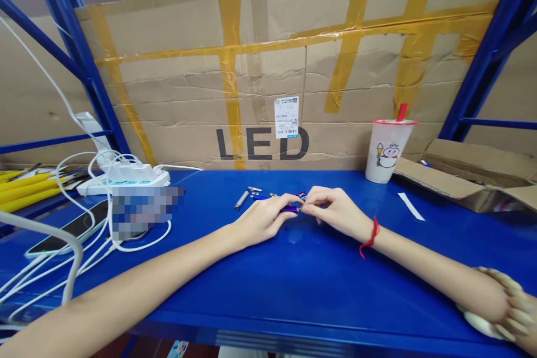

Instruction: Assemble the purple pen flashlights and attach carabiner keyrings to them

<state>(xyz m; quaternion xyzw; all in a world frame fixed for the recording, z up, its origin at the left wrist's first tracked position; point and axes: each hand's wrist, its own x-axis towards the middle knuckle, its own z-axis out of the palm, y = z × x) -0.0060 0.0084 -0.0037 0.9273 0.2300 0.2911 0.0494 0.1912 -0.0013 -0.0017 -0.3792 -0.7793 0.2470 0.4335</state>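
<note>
My left hand (pixel 262 218) rests on the blue tabletop with its fingers closed round a slim, shiny blue piece (pixel 290 209), its exact kind unclear. At that piece's right end, my right hand (pixel 333 207) is closed in a pinch. Whatever lies between those fingertips is too small to make out. Just beyond my left hand are a small grey cylinder (pixel 241 200), a little silver metal part (pixel 254 189) and several tiny round pieces. More blue pieces lie behind my fingers, partly hidden.
A white cup (pixel 384 154) with a red straw stands at the back right, beside an open cardboard box (pixel 465 179) and a white strip (pixel 411 206). Left are a power strip (pixel 126 176), tangled white cables and a phone (pixel 71 229). A large cardboard sheet (pixel 180 100) closes off the back.
</note>
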